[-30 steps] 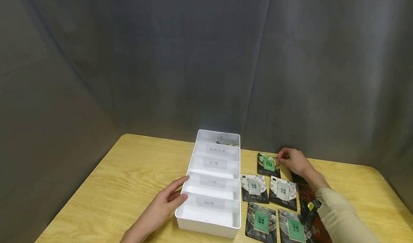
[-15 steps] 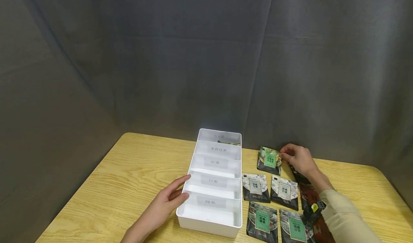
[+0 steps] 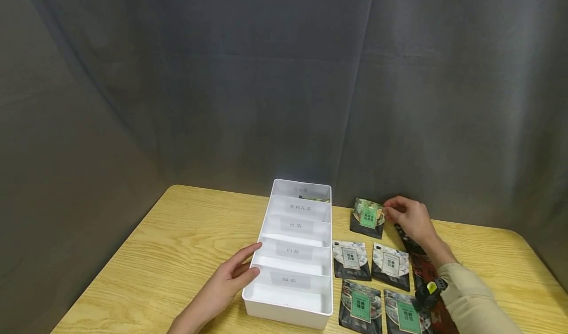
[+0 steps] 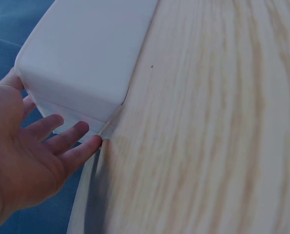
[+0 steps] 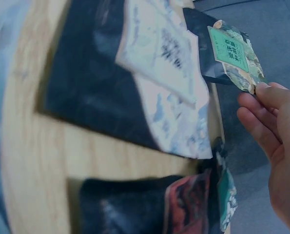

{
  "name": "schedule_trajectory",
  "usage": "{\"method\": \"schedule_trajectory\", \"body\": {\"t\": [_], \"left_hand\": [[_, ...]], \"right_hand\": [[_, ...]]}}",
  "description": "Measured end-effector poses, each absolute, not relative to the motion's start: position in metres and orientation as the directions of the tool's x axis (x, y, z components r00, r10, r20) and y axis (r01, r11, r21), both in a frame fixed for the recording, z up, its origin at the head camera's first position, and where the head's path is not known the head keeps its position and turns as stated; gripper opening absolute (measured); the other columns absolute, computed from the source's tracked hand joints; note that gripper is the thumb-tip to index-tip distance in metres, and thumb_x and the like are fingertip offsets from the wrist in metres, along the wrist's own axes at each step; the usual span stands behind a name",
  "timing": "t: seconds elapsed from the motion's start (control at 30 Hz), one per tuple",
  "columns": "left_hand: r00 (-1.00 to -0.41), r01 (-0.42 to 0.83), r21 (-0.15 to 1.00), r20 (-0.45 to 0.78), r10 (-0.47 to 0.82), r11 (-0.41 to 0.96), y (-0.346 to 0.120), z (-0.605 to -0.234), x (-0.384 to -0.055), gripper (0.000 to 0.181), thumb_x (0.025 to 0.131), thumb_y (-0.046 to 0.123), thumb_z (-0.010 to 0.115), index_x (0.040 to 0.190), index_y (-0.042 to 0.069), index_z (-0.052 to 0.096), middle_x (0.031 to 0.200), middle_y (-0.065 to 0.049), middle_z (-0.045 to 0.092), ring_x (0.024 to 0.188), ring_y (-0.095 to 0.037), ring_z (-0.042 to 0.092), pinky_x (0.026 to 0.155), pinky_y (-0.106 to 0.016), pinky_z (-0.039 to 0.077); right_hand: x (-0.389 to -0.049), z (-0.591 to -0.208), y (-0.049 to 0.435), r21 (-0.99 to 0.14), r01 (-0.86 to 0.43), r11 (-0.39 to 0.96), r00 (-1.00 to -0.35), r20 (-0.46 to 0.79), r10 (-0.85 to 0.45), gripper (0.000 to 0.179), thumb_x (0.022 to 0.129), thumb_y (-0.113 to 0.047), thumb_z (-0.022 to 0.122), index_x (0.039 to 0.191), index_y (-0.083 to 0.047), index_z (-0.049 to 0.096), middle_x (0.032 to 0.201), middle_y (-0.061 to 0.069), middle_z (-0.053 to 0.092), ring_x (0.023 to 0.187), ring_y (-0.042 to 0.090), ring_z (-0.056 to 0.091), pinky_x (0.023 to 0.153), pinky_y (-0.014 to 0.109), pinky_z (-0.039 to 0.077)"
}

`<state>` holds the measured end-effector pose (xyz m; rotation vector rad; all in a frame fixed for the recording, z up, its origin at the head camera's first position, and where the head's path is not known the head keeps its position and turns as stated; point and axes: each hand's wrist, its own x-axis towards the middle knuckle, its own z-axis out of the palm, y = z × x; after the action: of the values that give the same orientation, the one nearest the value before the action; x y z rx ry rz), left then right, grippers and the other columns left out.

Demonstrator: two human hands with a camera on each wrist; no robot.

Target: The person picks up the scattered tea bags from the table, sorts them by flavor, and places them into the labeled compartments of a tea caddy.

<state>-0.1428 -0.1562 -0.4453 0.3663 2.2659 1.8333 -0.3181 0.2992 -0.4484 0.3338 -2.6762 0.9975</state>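
My right hand (image 3: 412,219) pinches the top right corner of a black tea pouch (image 3: 368,217) with a green label, between thumb and fingers. In the right wrist view the pouch (image 5: 231,51) is tilted, its corner at my fingertips. A white divided storage box (image 3: 288,315) stands at the middle of the table, a paper label in each compartment. Against the box's left side rests my left hand (image 3: 222,282), fingers loosely extended. The left wrist view shows that hand (image 4: 42,151) with spread fingers by the box's outer wall (image 4: 81,53).
Two white-patterned tea pouches (image 3: 350,260) and two green-labelled ones (image 3: 360,305) lie right of the box. Red-patterned pouches (image 3: 425,267) are partly under my right forearm. One pouch (image 3: 316,199) lies in the box's far compartment. A grey curtain (image 3: 266,87) hangs behind the table.
My right hand has shifted slightly away from me, and the green-labelled pouch has moved with it toward the back of the table. The left hand stays at the box.
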Motion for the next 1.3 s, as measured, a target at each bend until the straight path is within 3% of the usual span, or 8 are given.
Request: {"method": "schedule_trajectory", "body": {"t": [0.2,0.4,0.73,0.97,1.17,1.3], "left_hand": [[-0.950,0.067,0.978,0.003,0.312,0.196,-0.155,-0.445,-0.145,0.057,0.100,0.033,0.061,0.152,0.021,0.041,0.160,-0.014,0.033,0.139,-0.040,0.043,0.104,-0.032,0.051],[-0.948,0.065,0.978,-0.001,0.318,0.196,-0.155,-0.445,-0.144,0.057,0.100,0.032,0.060,0.152,0.019,0.040,0.160,-0.015,0.032,0.139,-0.041,0.043,0.102,-0.030,0.052],[-0.953,0.062,0.979,0.001,0.302,0.193,-0.154,-0.444,-0.143,0.056,0.100,0.033,0.060,0.152,0.021,0.041,0.159,-0.013,0.034,0.140,-0.039,0.043,0.106,-0.034,0.050],[-0.961,0.057,0.972,-0.009,0.276,0.230,-0.155,-0.441,-0.140,0.056,0.099,0.037,0.060,0.151,0.025,0.042,0.161,-0.010,0.032,0.139,-0.039,0.044,0.109,-0.043,0.046],[-0.963,0.058,0.970,-0.007,0.269,0.235,-0.152,-0.440,-0.138,0.055,0.099,0.037,0.061,0.150,0.028,0.043,0.161,-0.010,0.031,0.139,-0.039,0.043,0.110,-0.046,0.045],[-0.955,0.061,0.972,-0.009,0.295,0.227,-0.148,-0.441,-0.141,0.055,0.099,0.037,0.060,0.151,0.028,0.042,0.160,-0.012,0.032,0.139,-0.040,0.043,0.108,-0.046,0.048]], "right_hand": [[-0.317,-0.442,0.294,-0.618,-0.329,0.714,-0.924,0.366,-0.109,0.013,0.097,-0.015,0.066,0.102,-0.004,0.071,0.091,0.014,0.075,0.076,0.024,0.073,0.062,0.031,0.060],[-0.315,-0.438,0.289,-0.610,-0.369,0.701,-0.907,0.402,-0.128,0.011,0.097,-0.011,0.065,0.102,-0.004,0.072,0.089,0.014,0.075,0.072,0.014,0.071,0.063,0.034,0.061],[-0.314,-0.417,0.274,-0.613,-0.448,0.650,-0.866,0.479,-0.145,0.011,0.097,-0.011,0.064,0.102,-0.005,0.072,0.092,0.016,0.075,0.078,0.025,0.074,0.065,0.021,0.060],[-0.312,-0.406,0.262,-0.608,-0.442,0.660,-0.853,0.512,-0.100,0.011,0.097,-0.016,0.066,0.100,-0.008,0.073,0.090,0.013,0.075,0.075,0.009,0.072,0.065,0.026,0.061],[-0.311,-0.384,0.247,-0.576,-0.499,0.648,-0.804,0.587,-0.098,0.011,0.096,-0.014,0.067,0.100,-0.007,0.073,0.089,0.013,0.075,0.071,-0.004,0.066,0.064,0.010,0.054],[-0.306,-0.371,0.238,-0.555,-0.532,0.640,-0.771,0.630,-0.094,0.009,0.095,-0.011,0.068,0.100,-0.006,0.073,0.089,0.013,0.075,0.070,-0.011,0.062,0.063,0.008,0.052]]}}
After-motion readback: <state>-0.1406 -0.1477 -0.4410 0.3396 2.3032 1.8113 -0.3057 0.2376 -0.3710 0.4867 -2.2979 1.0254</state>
